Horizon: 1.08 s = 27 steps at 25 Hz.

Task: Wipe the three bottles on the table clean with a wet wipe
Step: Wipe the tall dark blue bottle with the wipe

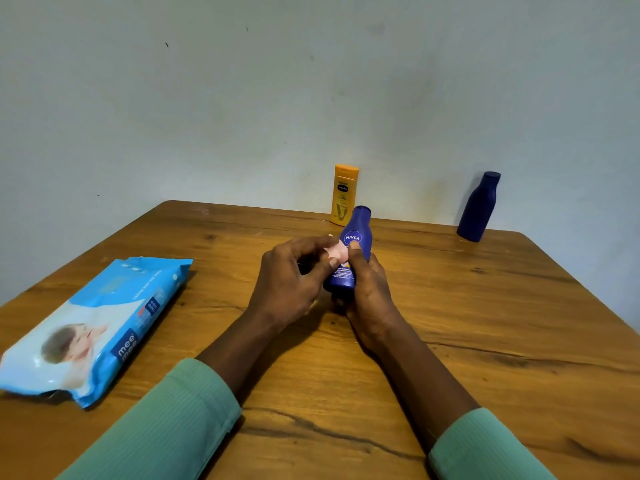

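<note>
A small blue Nivea bottle (353,237) is held tilted above the middle of the table, my right hand (369,292) wrapped around its lower body with the thumb on the label. My left hand (294,282) pinches a small pale wet wipe (337,251) against the bottle's left side. A yellow bottle (343,194) stands upright at the far edge, just behind the held one. A larger dark blue bottle (479,206) stands at the far right, near the wall.
A blue pack of baby wipes (100,323) lies flat on the left of the wooden table (485,323). A pale wall rises directly behind the table's far edge. The table's right corner is rounded.
</note>
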### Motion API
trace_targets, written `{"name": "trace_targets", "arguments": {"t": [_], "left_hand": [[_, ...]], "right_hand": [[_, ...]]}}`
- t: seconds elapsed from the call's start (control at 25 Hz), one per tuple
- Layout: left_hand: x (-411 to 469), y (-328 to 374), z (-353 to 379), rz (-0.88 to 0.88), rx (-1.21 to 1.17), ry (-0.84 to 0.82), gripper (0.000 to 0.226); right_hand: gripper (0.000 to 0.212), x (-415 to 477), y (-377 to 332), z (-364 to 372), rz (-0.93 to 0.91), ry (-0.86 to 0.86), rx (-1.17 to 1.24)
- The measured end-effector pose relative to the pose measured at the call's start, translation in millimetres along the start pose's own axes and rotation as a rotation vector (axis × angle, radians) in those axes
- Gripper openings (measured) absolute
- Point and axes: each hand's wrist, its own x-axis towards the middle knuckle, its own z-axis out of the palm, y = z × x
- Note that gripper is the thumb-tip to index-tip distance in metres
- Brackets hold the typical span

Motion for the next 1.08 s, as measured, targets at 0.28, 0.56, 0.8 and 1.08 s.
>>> {"name": "trace_targets", "arguments": {"t": [0.28, 0.56, 0.8, 1.08], "left_hand": [[-15.8, 6.1, 15.9, 0.245, 0.228, -0.054, 0.029], [-15.7, 2.2, 20.2, -0.023, 0.044, 0.245, 0.026], [-18.4, 12.0, 34.5, -0.117, -0.161, 0.25, 0.016], [-28.5, 13.0, 35.8, -0.322, -0.487, 0.193, 0.011]], "right_hand": [[0.066, 4.3, -8.3, -6.1, 0.16, 0.205, 0.507], [0.096, 13.1, -4.4, -7.0, 0.084, 0.197, 0.557], [0.115, 17.9, -3.2, -11.1, 0.02, 0.228, 0.599], [0.107, 16.0, -2.9, -8.1, 0.027, 0.198, 0.609]]}}
